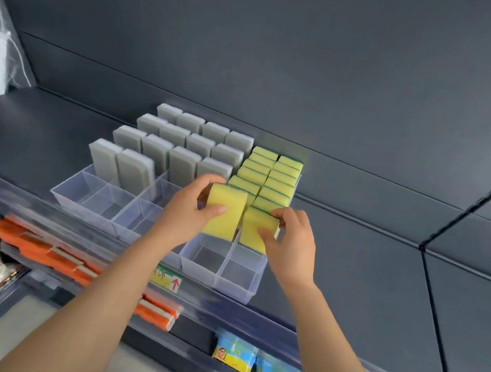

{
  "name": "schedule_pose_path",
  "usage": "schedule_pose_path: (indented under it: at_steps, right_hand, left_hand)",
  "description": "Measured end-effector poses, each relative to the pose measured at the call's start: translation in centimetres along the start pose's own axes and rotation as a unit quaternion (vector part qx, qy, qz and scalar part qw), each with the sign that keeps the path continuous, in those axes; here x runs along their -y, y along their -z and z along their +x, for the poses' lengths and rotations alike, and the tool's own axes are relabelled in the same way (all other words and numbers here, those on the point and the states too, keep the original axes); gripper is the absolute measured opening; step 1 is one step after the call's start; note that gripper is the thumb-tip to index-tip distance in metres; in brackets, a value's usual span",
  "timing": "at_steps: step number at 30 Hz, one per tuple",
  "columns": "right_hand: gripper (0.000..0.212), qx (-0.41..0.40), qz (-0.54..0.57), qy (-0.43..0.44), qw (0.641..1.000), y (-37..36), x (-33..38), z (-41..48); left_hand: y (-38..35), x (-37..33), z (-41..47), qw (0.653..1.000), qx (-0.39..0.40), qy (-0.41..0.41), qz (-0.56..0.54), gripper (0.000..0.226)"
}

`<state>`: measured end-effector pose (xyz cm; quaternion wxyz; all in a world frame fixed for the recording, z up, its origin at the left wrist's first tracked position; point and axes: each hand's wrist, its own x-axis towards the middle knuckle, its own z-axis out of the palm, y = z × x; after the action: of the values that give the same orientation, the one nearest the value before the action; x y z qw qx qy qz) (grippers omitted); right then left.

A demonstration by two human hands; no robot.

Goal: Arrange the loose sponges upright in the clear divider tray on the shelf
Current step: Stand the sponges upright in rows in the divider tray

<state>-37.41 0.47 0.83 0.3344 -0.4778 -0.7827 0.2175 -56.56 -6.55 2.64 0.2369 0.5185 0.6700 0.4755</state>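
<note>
Fingers (215, 210) around 2 yellow sponges (221, 228); red-arrow label (167, 280) below

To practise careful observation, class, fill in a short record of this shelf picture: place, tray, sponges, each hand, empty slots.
place: dark grey shop shelf
tray: clear divider tray at the shelf's front edge
left side: grey sponges, upright
right side: yellow sponge rows, upright, two rows
left hand: grips the left yellow sponge, upright
right hand: grips the right yellow sponge beside it, at the rows' front
empty slots: front compartments
</note>
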Motion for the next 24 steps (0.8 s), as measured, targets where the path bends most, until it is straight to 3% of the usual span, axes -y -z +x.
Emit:
schedule_pose_path:
  at_steps: [12, 24]
  right_hand:
    - [0.026, -0.017, -0.037, -0.041, 0.998, -0.6, 0.0, -0.5]
    - [0.026, -0.02, -0.06, -0.025, 0.998, -1.1, -0.1, -0.3]
  left_hand:
    - [-0.5, 1.9, 1.2, 0.995, 0.055, -0.048, 0.074, 0.041]
    - [-1.8, 3.2, 1.1, 0.975, -0.012, -0.105, 0.195, 0.042]
